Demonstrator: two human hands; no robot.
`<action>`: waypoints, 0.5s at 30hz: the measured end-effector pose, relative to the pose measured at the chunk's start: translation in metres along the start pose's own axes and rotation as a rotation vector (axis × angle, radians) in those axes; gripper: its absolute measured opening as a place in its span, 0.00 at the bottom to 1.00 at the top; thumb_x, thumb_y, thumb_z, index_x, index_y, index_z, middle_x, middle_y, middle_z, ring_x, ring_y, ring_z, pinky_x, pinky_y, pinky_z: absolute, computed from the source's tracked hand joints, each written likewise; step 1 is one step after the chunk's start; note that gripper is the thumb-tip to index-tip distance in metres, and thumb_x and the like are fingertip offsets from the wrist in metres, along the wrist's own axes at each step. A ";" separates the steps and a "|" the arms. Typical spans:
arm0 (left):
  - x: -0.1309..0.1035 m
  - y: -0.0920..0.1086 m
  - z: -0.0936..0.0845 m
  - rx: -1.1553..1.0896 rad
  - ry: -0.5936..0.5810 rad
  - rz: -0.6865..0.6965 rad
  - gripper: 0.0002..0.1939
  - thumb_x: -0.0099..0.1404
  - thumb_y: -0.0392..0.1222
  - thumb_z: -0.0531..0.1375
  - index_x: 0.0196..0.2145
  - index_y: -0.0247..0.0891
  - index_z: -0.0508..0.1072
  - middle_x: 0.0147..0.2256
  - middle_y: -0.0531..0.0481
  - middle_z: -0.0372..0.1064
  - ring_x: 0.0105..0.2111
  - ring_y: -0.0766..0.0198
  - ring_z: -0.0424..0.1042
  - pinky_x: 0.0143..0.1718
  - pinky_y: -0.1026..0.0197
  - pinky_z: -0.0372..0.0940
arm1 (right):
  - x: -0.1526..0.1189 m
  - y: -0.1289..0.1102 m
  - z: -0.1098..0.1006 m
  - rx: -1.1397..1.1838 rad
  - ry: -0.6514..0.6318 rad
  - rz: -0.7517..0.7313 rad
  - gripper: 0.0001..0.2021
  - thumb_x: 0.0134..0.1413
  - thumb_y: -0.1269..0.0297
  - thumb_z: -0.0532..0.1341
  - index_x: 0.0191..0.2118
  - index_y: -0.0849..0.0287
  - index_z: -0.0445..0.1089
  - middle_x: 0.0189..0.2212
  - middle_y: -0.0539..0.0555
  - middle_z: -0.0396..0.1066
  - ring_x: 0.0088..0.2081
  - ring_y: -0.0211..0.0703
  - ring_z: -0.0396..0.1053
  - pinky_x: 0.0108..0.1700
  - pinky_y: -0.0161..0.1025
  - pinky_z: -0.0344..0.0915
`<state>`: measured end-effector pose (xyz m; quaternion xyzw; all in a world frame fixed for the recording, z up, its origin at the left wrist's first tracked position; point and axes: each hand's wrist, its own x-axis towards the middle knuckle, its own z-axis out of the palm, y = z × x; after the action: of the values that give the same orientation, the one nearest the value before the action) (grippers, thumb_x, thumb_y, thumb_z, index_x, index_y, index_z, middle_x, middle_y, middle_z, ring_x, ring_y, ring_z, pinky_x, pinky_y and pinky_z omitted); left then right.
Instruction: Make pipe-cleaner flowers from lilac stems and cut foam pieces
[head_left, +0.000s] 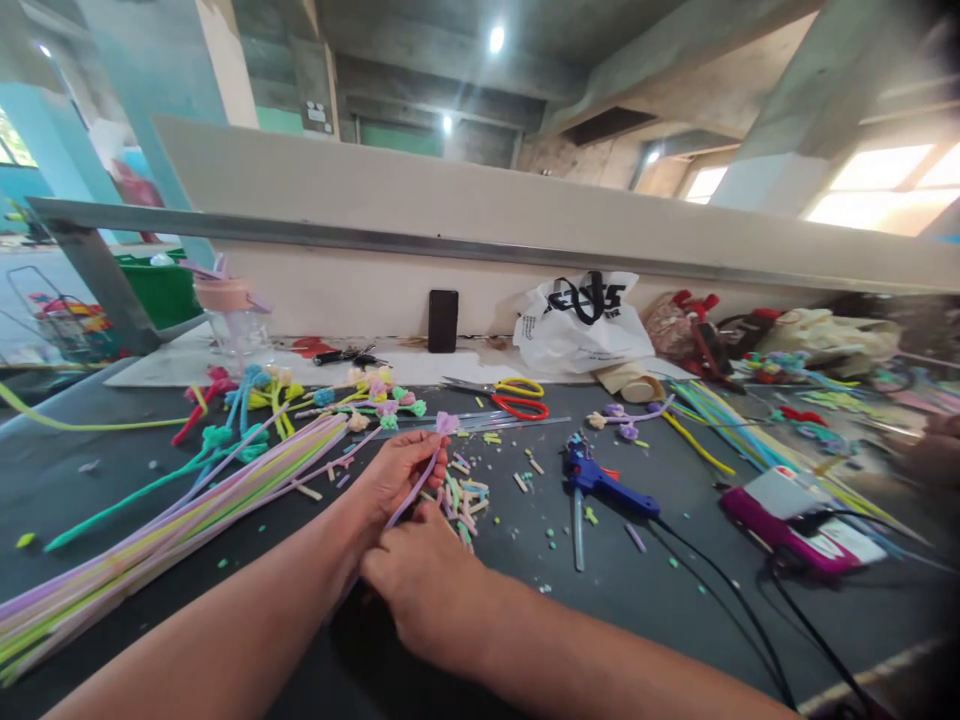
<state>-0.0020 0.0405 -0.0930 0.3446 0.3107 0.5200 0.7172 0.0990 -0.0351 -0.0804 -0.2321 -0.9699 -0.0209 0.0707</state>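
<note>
A small purple pipe-cleaner flower [447,424] stands at the fingertips of my left hand [401,468], which pinches it just below the head. Its purple stem [412,492] slants down past the left palm to my right hand [427,575]. The right fingers are curled closed where the stem reaches them; their tips are hidden. Under and beyond the hands lies a pile of short pastel pipe-cleaner pieces [466,500]. A bundle of long pastel pipe cleaners [180,520] lies left of my forearm, with finished-looking flower stems [382,395] behind it.
Scissors with red and yellow handles [521,397] lie behind clear glue sticks [510,422]. A blue glue gun [611,485] trails its cord at right, near a purple-and-white device [799,520]. A phone [443,321], white bag [577,325] and cup [234,315] stand at the back. Another person's hand [934,450] is at far right.
</note>
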 end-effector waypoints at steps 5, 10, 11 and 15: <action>-0.001 -0.001 0.002 -0.004 -0.012 -0.022 0.07 0.53 0.36 0.63 0.29 0.30 0.72 0.21 0.52 0.66 0.17 0.73 0.64 0.16 0.72 0.60 | -0.006 -0.004 -0.009 0.005 0.011 -0.036 0.06 0.44 0.71 0.56 0.32 0.61 0.64 0.29 0.53 0.70 0.30 0.42 0.65 0.41 0.45 0.55; -0.001 -0.001 0.002 -0.015 -0.009 -0.021 0.08 0.52 0.38 0.65 0.28 0.31 0.71 0.20 0.54 0.66 0.17 0.74 0.64 0.17 0.72 0.60 | -0.023 0.030 -0.041 0.322 0.185 0.136 0.05 0.48 0.74 0.55 0.26 0.59 0.65 0.23 0.49 0.68 0.29 0.38 0.64 0.39 0.39 0.56; 0.000 -0.001 0.002 -0.014 -0.008 -0.017 0.09 0.51 0.38 0.65 0.28 0.31 0.71 0.20 0.54 0.65 0.17 0.74 0.64 0.17 0.72 0.60 | -0.027 0.043 -0.044 0.423 0.253 0.236 0.06 0.51 0.73 0.54 0.26 0.59 0.65 0.23 0.49 0.67 0.29 0.38 0.64 0.36 0.37 0.57; 0.000 -0.003 0.005 0.004 -0.019 -0.019 0.09 0.51 0.39 0.65 0.27 0.31 0.70 0.19 0.54 0.65 0.15 0.74 0.63 0.15 0.72 0.59 | -0.046 0.094 -0.039 0.862 0.437 0.616 0.03 0.46 0.72 0.57 0.27 0.59 0.67 0.20 0.46 0.64 0.23 0.35 0.63 0.28 0.33 0.58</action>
<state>0.0037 0.0387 -0.0920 0.3481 0.3082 0.5092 0.7243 0.1874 0.0248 -0.0483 -0.4444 -0.7411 0.3507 0.3609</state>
